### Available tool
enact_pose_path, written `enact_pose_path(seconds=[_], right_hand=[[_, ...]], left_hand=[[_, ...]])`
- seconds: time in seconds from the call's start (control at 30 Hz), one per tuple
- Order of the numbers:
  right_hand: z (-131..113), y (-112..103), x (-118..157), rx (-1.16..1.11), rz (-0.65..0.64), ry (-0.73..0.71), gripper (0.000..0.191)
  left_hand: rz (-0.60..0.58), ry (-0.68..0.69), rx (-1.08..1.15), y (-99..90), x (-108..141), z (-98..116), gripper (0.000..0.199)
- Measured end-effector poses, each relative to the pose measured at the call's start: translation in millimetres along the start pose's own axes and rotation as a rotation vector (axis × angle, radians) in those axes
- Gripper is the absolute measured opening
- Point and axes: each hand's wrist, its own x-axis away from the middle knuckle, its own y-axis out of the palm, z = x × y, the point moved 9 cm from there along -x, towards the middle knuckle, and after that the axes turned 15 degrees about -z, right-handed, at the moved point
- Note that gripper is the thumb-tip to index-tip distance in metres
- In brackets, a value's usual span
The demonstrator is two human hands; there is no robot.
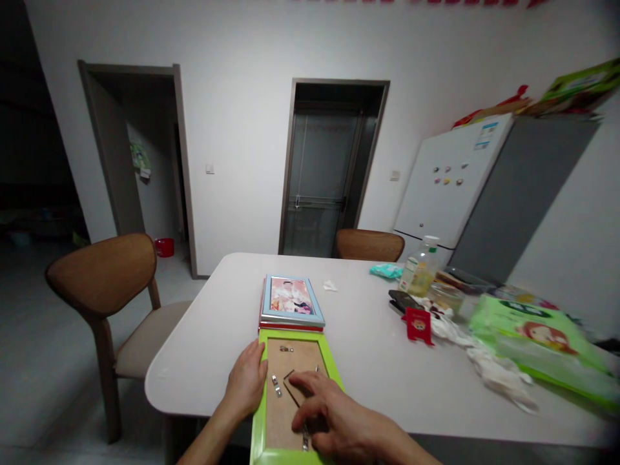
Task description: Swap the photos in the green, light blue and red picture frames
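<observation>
A bright green picture frame (260, 420) lies back side up at the near edge of the table, its brown backboard (278, 426) facing me. Small metal clips (276, 385) sit on the board. My left hand (248, 378) grips the frame's left edge, its fingers partly hidden. Over the lower right of the board is my right hand (334, 413), thumb and forefinger apart. Its fingertips are at a thin dark outline on the board, perhaps the stand; whether they touch it is unclear. Just beyond, a light blue picture frame (316, 309) with a photo lies on a red one.
On the white table's (368, 361) right side are a bottle (419, 268), a black object (403, 299), a red card (419, 325), crumpled tissues and a green tissue pack (537, 329). Wooden chairs (109, 271) stand left and behind. A fridge (443, 174) is at right.
</observation>
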Motion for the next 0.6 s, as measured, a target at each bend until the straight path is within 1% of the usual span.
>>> enact_pose_path(seconds=[0.1,0.17,0.27,0.33,0.4,0.47,0.53,0.6], right_hand=[[0.4,0.2,-2.7,-0.036,0.012,0.012,0.034],[-0.4,-0.7,-3.9,-0.05,0.035,0.008,0.028],[-4.2,-6.0,-1.8,-0.027,0.135,-0.021,0.013],[-7.1,-9.1,0.3,0.001,0.203,-0.039,0.009],[-8.3,-10.7,0.4,0.008,0.237,-0.045,0.011],[-7.3,-14.6,-0.7,-0.01,0.27,-0.047,0.017],[-1.3,-25.6,0.2,-0.019,0.364,-0.005,0.025],[8.9,-40.4,4.6,0.022,0.496,0.098,0.031]], left_hand=[[-0.005,0.003,-0.006,-0.4,0.5,2.3,0.044],[-0.003,0.001,-0.007,-0.8,1.0,2.6,0.044],[-0.001,0.0,-0.002,-0.6,0.5,1.5,0.044],[0.0,0.003,0.003,-0.1,-0.3,0.7,0.044],[0.002,0.008,0.007,0.3,-0.9,0.0,0.043],[0.006,0.015,0.012,0.5,-1.1,-0.4,0.043],[0.009,0.024,0.015,0.4,-1.0,-0.4,0.042],[0.01,0.03,0.017,0.1,-0.8,-0.6,0.043]])
